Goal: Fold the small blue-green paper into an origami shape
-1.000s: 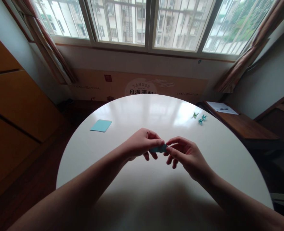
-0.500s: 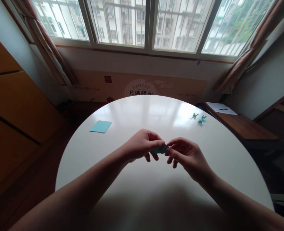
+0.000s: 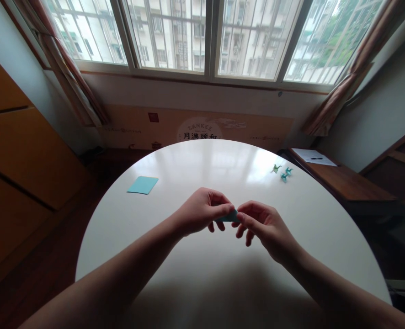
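Observation:
Between my two hands is a small folded piece of teal paper (image 3: 227,216), held above the table. My left hand (image 3: 205,211) pinches its left part with the thumb on top, hiding much of it. At the paper's right end, the thumb and index finger of my right hand (image 3: 262,223) close on the tip, while the other fingers curl below. A square stack of light blue paper (image 3: 143,185) lies flat on the table to the left. Three small folded paper cranes, a green one (image 3: 275,168) and two blue ones (image 3: 286,173), stand at the back right.
The round white table (image 3: 202,283) fills the middle of the view. Behind it a printed cardboard panel (image 3: 127,123) leans below the window. On the right, a wooden side table (image 3: 356,183) carries a white sheet (image 3: 305,155) and a dark pen (image 3: 316,158).
Both hands keep their hold on the folded paper, with only slight finger movement. The whole view has shifted a little, so everything sits slightly lower.

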